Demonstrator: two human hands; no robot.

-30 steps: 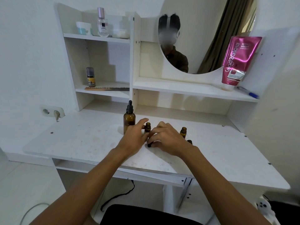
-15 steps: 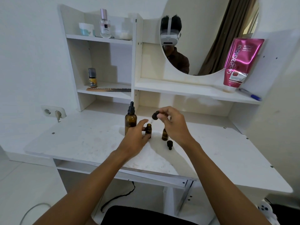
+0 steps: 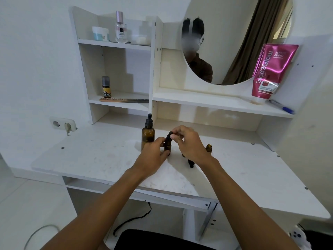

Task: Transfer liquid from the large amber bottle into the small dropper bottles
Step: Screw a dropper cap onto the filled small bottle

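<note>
The large amber bottle (image 3: 148,137) stands upright on the white desk (image 3: 100,156) with its black dropper cap on. Just right of it, my left hand (image 3: 153,157) grips a small amber dropper bottle (image 3: 167,147) standing on the desk. My right hand (image 3: 189,143) pinches the black dropper cap (image 3: 169,135) sitting on top of that small bottle. An uncapped small amber bottle (image 3: 208,148) stands to the right of my right hand. A loose black dropper cap (image 3: 191,163) lies on the desk under my right wrist. Another small bottle is mostly hidden behind my right hand.
White shelves rise behind the desk with a small yellow-labelled bottle (image 3: 106,87), a comb (image 3: 122,100), a jar (image 3: 100,33) and a perfume bottle (image 3: 120,27). A pink tube (image 3: 270,71) and a pen (image 3: 282,107) sit under the round mirror (image 3: 237,37). A wall socket (image 3: 62,124) is at left.
My right hand lifted a dropper cap up above the small bottles, then lowered it onto the small bottle that my left hand grips. The view shifted slightly.
</note>
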